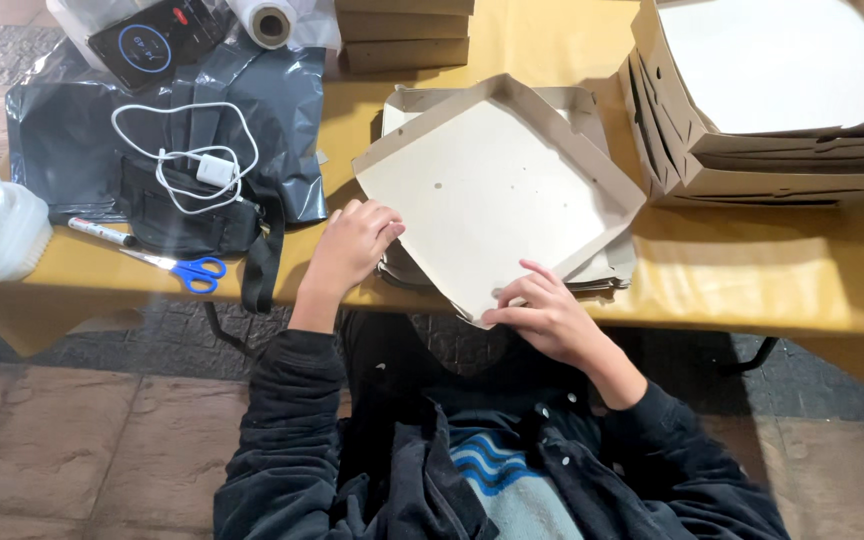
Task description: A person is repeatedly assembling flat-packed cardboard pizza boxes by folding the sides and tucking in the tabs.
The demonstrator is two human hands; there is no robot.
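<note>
Pale cardboard box tray, shallow, square, walls raised, left hand gripping near-left edge, right hand pinching front corner, flat blanks beneath.

Half-folded flat cardboard box tray: pale grey-beige inside, brown edges.
Wide desk: mustard yellow.
Small scissors: bright blue handles, silver blades.
Coiled charger cable: white.
Crumpled plastic bag: dark grey, glossy.
Jacket sleeves: black.
Shirt: grey with blue wavy stripes.

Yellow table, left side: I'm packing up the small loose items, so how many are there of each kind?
Blue-handled scissors: 1
White marker pen: 1
White charger with cable: 1
Black phone with lit screen: 1
Clear film roll: 1
Total: 5
</note>
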